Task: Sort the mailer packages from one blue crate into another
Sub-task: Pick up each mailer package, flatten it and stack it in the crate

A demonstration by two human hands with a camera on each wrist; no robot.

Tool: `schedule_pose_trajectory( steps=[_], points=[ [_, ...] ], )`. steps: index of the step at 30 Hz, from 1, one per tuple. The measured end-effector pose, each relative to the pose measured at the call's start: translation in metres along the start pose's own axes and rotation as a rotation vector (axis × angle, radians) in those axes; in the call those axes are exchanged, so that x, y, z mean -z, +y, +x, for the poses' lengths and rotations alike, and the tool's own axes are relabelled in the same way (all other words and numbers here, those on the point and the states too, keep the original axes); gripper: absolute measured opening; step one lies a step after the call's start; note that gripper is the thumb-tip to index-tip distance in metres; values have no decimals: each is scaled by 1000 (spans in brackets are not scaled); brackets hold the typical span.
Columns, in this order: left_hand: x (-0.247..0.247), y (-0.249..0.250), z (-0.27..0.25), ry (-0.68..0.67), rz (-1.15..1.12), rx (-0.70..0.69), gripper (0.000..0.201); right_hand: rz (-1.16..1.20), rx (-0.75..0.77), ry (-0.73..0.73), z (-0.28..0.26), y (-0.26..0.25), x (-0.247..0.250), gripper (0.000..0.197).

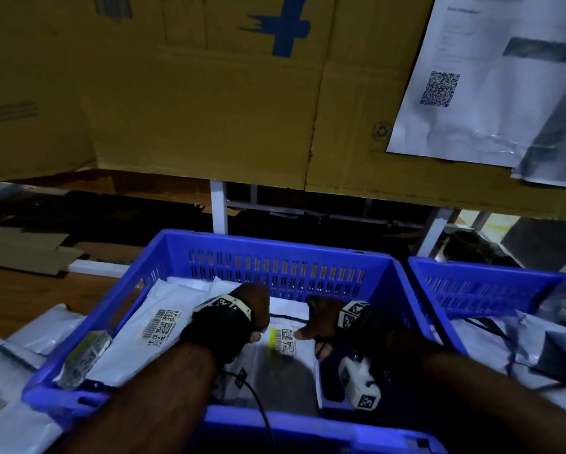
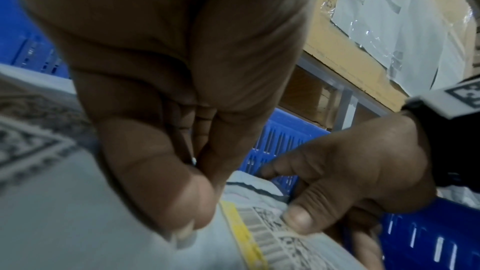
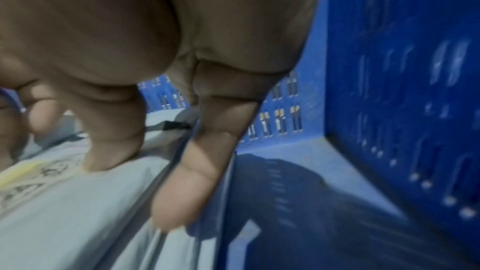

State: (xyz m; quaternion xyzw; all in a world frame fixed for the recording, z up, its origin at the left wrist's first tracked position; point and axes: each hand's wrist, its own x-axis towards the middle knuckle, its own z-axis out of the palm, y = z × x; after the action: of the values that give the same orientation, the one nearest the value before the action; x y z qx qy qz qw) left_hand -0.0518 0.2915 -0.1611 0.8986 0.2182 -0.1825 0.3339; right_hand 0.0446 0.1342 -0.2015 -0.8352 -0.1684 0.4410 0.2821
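A blue crate (image 1: 275,245) in front of me holds several mailers. Both hands are inside it on a grey-white mailer (image 1: 275,375) with a yellow-striped barcode label (image 1: 283,340). My left hand (image 1: 258,332) pinches the mailer just left of the label, thumb on top (image 2: 182,202). On the label's right side, my right hand (image 1: 311,342) has its thumb on the label (image 2: 298,217) and its fingers curled under the mailer's edge (image 3: 179,192). A second blue crate (image 1: 471,276) at the right also holds mailers.
A white mailer with a barcode (image 1: 144,335) lies at the crate's left, and another drapes over the left rim (image 1: 85,355). More mailers (image 1: 13,371) are stacked outside on the left. Cardboard boxes (image 1: 209,109) on a shelf stand close behind the crates.
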Motion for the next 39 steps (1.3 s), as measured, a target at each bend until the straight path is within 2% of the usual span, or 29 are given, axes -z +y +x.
schedule_pose_trajectory(
  steps=[3,7,11,14,17,20,23,26,31,33,36,39],
  points=[
    [-2,-6,6,-39,-33,1,13,-274,84,165,3,-6,1,67],
    [-1,-8,5,-34,-127,12,8,-537,87,323,2,-12,6,68],
    [1,-8,5,-37,-106,-10,17,-489,103,459,3,-12,8,63],
    [2,-11,6,-41,-107,-7,18,-493,109,438,1,-12,9,59],
    [3,-13,5,-18,-129,-54,9,-545,161,383,-9,-14,13,63],
    [4,-12,4,6,-187,-86,5,-604,183,418,-25,-24,22,60],
    [7,-11,4,53,-234,-147,17,-574,210,502,-40,-35,33,49],
    [17,-4,3,128,-265,-271,27,-520,302,562,-61,-44,44,37],
    [33,48,-18,202,-153,-424,33,-380,462,621,-111,-50,67,26],
    [35,75,-31,236,-119,-487,28,-328,490,599,-130,-44,79,23],
    [28,119,-50,218,-75,-581,15,-362,489,638,-161,-28,103,23],
    [13,166,-60,169,-83,-603,14,-478,443,678,-192,-5,131,25]
  ],
)
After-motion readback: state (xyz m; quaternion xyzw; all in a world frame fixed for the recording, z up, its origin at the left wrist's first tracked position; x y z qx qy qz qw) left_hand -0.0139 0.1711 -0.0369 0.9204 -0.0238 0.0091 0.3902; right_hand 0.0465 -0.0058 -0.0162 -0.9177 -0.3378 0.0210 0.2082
